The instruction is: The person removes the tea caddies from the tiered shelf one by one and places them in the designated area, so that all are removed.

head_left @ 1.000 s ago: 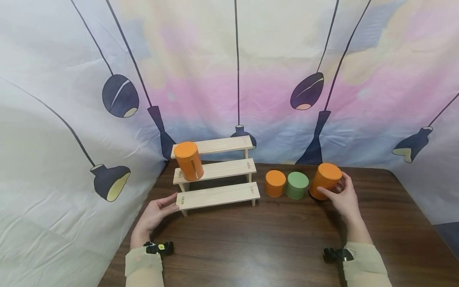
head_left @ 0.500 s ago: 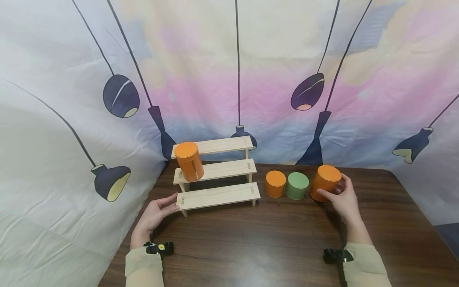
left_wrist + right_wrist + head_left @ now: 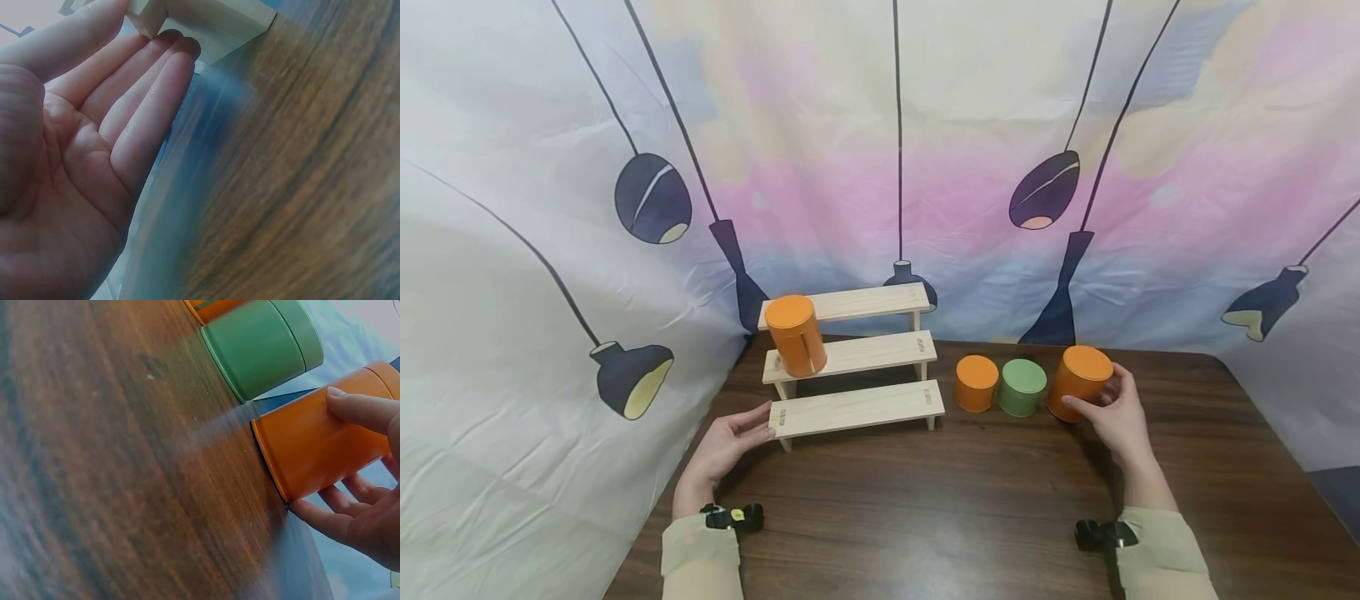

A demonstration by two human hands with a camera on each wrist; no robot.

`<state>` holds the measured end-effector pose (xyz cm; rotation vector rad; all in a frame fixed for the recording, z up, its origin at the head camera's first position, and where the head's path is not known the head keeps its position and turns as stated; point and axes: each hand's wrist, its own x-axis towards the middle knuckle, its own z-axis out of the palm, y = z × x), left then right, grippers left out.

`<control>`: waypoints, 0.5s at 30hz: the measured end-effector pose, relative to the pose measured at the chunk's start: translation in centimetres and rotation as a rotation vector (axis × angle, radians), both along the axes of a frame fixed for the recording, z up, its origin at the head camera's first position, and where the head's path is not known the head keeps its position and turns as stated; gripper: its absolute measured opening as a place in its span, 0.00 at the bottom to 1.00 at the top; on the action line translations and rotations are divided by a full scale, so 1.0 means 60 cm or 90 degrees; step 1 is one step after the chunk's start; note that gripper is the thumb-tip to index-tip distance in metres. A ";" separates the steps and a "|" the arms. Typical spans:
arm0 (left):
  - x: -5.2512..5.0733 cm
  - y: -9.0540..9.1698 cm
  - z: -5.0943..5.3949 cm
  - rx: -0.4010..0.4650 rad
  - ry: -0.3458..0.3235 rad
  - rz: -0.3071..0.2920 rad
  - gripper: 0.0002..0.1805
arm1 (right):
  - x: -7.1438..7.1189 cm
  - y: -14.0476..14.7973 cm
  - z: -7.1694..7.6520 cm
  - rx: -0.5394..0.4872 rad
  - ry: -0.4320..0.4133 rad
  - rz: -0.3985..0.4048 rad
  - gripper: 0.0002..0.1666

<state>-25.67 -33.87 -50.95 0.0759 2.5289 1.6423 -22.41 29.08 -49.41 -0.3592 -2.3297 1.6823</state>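
Note:
A pale wooden three-step stand is on the dark table at centre left. My left hand holds the left end of its lowest step, with the thumb at the front corner and the fingers at the rear; in the left wrist view the fingers are nearly straight. On the right, my right hand grips a tall orange tin, which stands upright on the table. The thumb lies on one side of the tin and the fingers reach round the other. Some fingertips are hidden behind it.
Left of the held tin stand a short green tin and a short orange tin. Another tall orange tin stands on the stand's middle step, at its left end. A lamp-printed cloth hangs behind the table.
The tall orange tin in my right hand has come down slightly and straightened against the table, then stays nearly still. My left hand and the stand have not visibly moved.

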 end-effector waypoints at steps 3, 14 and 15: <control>0.000 0.000 0.000 0.003 -0.001 0.000 0.36 | -0.001 0.001 0.000 0.005 -0.005 0.005 0.63; 0.004 0.004 0.007 0.018 0.001 -0.009 0.35 | -0.001 0.005 0.002 -0.012 -0.027 0.030 0.66; 0.004 0.004 0.007 0.017 0.001 -0.008 0.35 | -0.002 0.006 0.002 -0.008 -0.027 0.034 0.67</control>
